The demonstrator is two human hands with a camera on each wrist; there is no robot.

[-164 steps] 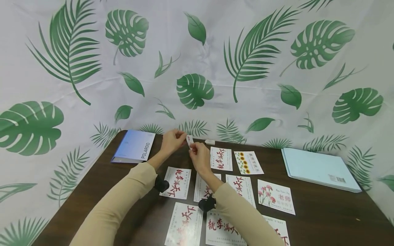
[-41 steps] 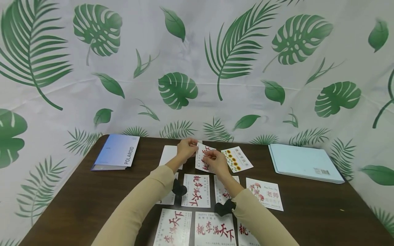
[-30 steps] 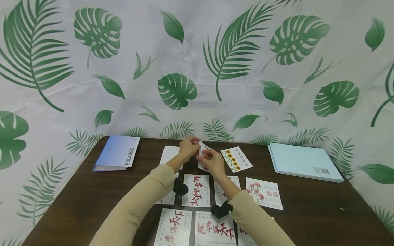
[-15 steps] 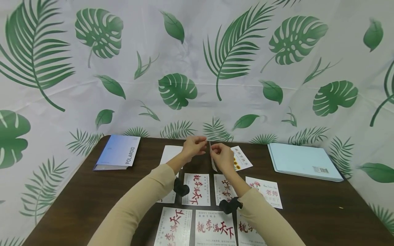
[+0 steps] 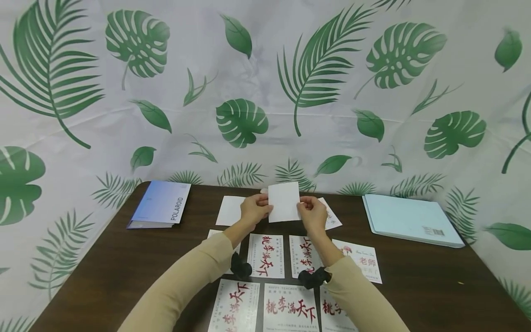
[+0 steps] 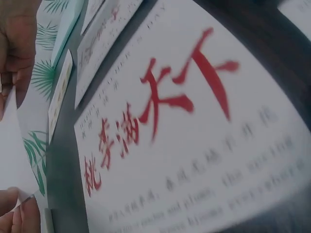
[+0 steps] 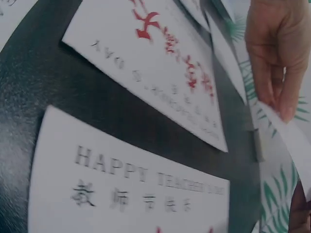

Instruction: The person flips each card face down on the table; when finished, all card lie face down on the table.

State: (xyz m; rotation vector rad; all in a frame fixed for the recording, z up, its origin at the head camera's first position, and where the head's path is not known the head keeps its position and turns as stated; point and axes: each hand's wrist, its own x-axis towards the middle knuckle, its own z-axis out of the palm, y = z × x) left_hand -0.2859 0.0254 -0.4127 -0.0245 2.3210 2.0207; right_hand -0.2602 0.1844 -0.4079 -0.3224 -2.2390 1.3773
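Bridging left grip (image 5: 254, 210) and right grip (image 5: 314, 214) (clamped on opposite edges), raised white card (image 5: 284, 202).

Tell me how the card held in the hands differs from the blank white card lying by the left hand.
The held card is raised and tipped up, while the lying card rests flat on the table. The left hand and right hand grip the held card's edges; the left hand partly hides the lying card. Both show blank white faces.
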